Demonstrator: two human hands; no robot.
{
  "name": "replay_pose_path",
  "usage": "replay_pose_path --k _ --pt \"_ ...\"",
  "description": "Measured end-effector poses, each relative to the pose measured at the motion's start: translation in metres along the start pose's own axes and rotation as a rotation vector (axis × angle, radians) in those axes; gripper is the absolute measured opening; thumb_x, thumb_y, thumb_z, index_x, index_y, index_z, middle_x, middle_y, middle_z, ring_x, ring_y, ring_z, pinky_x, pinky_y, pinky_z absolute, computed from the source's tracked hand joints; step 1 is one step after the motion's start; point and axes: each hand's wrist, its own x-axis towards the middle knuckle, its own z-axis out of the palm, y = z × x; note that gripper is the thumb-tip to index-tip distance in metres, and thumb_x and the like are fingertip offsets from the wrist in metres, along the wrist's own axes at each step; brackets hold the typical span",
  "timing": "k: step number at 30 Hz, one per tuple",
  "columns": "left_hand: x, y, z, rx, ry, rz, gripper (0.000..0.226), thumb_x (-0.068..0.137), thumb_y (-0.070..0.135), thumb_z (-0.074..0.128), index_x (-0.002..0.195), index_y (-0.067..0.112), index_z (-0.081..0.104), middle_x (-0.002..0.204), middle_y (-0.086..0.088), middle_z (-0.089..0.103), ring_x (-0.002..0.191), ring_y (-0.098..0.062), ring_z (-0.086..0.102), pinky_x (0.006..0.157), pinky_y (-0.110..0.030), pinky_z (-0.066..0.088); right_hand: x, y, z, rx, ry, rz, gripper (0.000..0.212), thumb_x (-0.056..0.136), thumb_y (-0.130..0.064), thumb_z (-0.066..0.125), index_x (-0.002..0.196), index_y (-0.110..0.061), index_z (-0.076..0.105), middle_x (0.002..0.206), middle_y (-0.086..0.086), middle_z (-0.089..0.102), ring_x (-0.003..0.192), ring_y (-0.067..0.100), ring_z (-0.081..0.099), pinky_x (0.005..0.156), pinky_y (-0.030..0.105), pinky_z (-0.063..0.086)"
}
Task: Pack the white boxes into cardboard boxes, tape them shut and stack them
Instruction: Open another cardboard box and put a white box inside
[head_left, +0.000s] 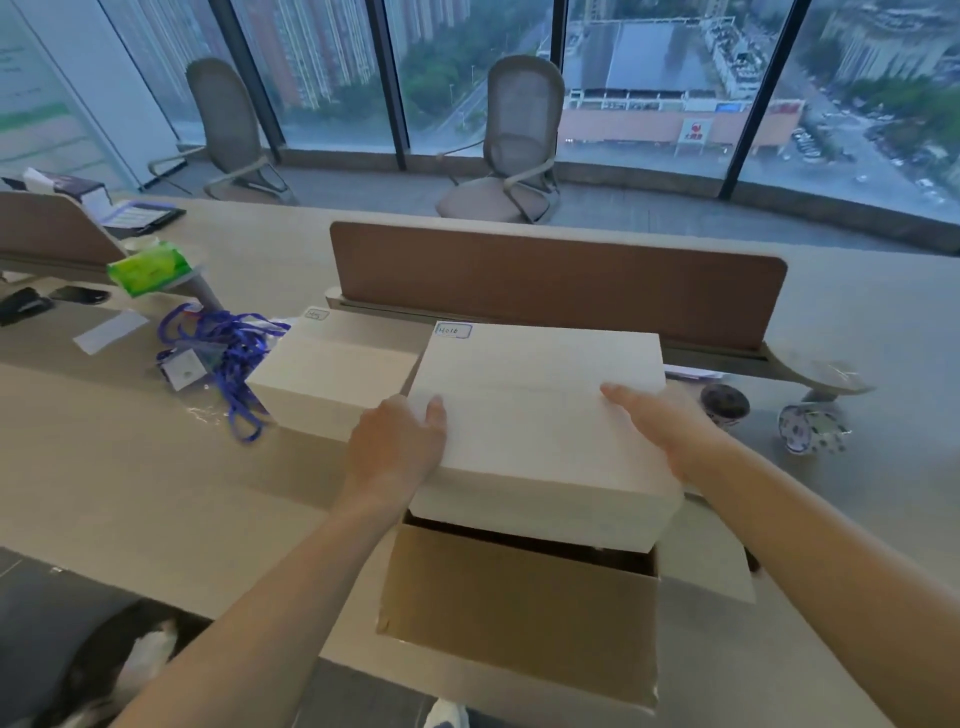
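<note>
A large white box (535, 410) with a small handwritten label at its far left corner hangs over the open top of a brown cardboard box (519, 608) at the desk's front edge. My left hand (397, 447) grips the white box's left side, thumb on top. On its right side sits my right hand (660, 415), fingers spread on the lid. The white box's lower part sits at the carton's opening, with a dark gap showing under it. A second white box (332, 374) lies on the desk just to the left, touching the first.
A brown desk divider (561, 280) stands right behind the boxes. Blue lanyards (228, 353) and a green tissue pack (150, 267) lie to the left. Two patterned cups (810, 428) sit at the right. Two office chairs (519, 145) stand by the windows.
</note>
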Motion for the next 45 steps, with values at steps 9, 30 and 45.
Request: replay_pose_path --k 9,30,45 --pt "-0.007 -0.024 0.024 0.027 -0.105 0.036 0.054 0.098 0.056 0.044 0.090 0.007 0.066 0.087 -0.012 0.070 0.087 -0.035 0.066 0.078 -0.041 0.054 0.016 0.043 0.012 -0.050 0.064 0.097 0.049 0.088 -0.042 0.071 0.117 -0.013 0.044 0.102 0.006 0.062 0.089 0.025 0.062 0.073 0.039 0.053" --pt "0.075 -0.120 0.050 -0.103 -0.509 -0.127 0.055 0.096 0.053 0.051 0.107 0.003 0.070 0.112 -0.014 0.071 0.110 -0.032 0.062 0.088 -0.036 0.046 -0.010 0.060 0.047 -0.646 0.010 -0.224 0.045 0.097 -0.044 0.055 0.136 -0.021 0.052 0.142 -0.003 0.052 0.127 0.015 0.049 0.100 0.032 0.041" --pt "0.062 -0.119 0.109 -0.624 -0.698 -0.449 0.083 0.082 0.059 0.072 0.141 0.005 0.052 0.140 -0.013 0.056 0.125 -0.031 0.053 0.100 -0.037 0.042 -0.019 0.130 0.060 -1.138 -0.187 -0.128 0.076 0.101 -0.055 0.037 0.159 -0.020 0.002 0.165 0.006 -0.014 0.152 0.020 -0.010 0.123 0.037 0.002"
